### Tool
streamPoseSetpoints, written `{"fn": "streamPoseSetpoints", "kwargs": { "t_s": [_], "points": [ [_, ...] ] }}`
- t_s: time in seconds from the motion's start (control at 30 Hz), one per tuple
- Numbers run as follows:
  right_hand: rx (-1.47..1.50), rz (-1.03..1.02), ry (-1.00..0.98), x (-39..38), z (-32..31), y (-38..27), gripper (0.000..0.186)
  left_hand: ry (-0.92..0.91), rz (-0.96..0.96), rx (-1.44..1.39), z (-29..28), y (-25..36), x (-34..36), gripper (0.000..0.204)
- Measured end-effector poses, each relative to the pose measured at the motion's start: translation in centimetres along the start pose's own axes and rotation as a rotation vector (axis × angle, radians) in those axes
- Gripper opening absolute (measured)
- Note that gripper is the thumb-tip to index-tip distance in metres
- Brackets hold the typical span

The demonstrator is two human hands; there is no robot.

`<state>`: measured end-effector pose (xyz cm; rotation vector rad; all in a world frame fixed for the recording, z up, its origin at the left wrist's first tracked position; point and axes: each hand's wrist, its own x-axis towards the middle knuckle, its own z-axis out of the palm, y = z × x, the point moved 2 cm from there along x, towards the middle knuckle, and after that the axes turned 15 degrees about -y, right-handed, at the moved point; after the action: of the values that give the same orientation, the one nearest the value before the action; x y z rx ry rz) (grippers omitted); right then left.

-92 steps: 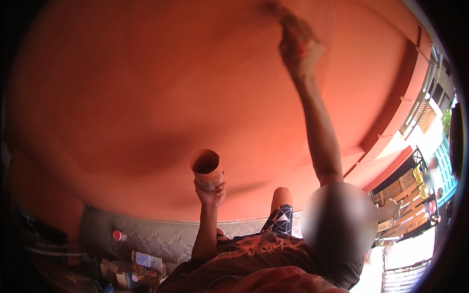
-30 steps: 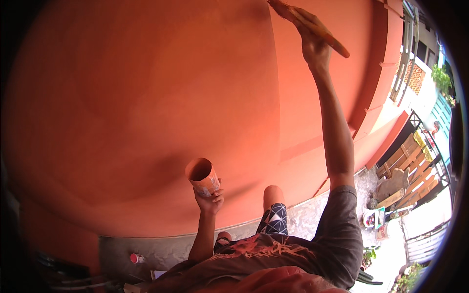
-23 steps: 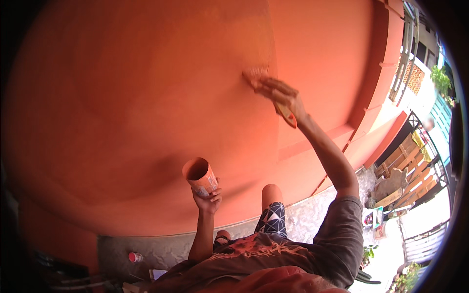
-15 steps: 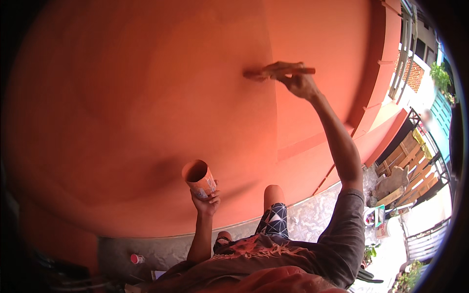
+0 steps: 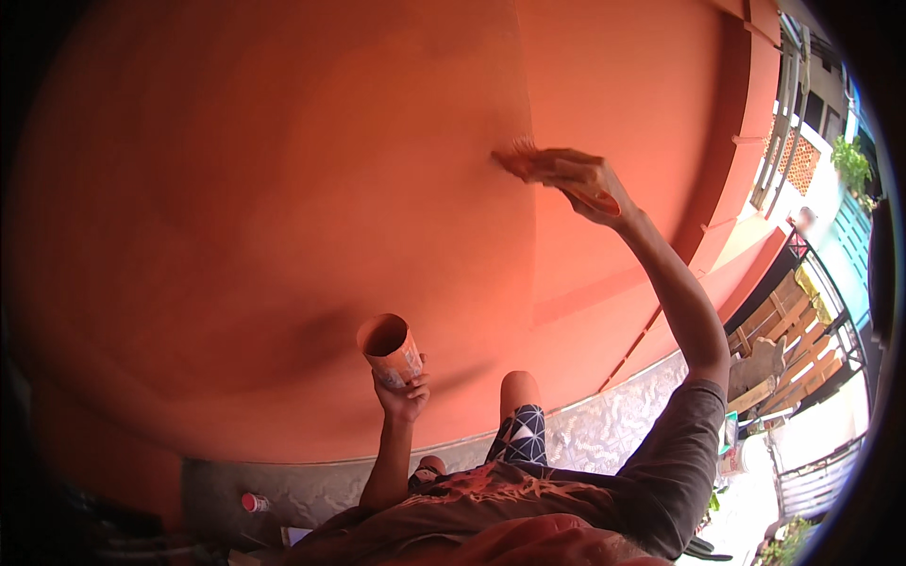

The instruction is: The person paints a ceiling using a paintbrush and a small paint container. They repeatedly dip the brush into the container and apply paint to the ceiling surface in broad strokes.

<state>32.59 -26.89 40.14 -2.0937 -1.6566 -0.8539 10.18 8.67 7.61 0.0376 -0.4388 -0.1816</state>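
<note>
My right hand point(image 5: 580, 176), arm stretched out and up, is closed around the handle of a paintbrush point(image 5: 516, 158). The orange-stained bristles are at the orange wall point(image 5: 415, 226), close to a vertical line where two shades meet; whether they touch it I cannot tell. Lower down, my left hand point(image 5: 406, 396) grips a round can point(image 5: 390, 351) from below and the side. The can is tilted, with its open mouth showing a dark orange inside and orange smears on its patterned outside.
A small red and white tub point(image 5: 254, 502) stands on the grey floor point(image 5: 212, 486) at the lower left. Wooden pallets point(image 5: 788, 325) lean by a dark railing at the right. A person point(image 5: 802, 226) is farther off, near a turquoise gate point(image 5: 852, 231).
The brush has moved slightly right and down, and its handle has tipped from level to slanting. My left hand and the can have shifted only a little.
</note>
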Motion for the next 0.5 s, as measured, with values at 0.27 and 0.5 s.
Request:
{"fn": "streamPoseSetpoints", "kwargs": {
  "t_s": [0.27,0.5],
  "points": [
    [0.293,0.12,-0.046,6.0,-6.0,2.0,0.019,-0.058,0.008,-0.034,-0.7,0.3,-0.1,0.078],
    [-0.154,-0.112,0.468,11.4,-11.8,2.4,0.026,-0.074,-0.023,-0.027,-0.5,0.0,0.0,0.08]
  ]
}}
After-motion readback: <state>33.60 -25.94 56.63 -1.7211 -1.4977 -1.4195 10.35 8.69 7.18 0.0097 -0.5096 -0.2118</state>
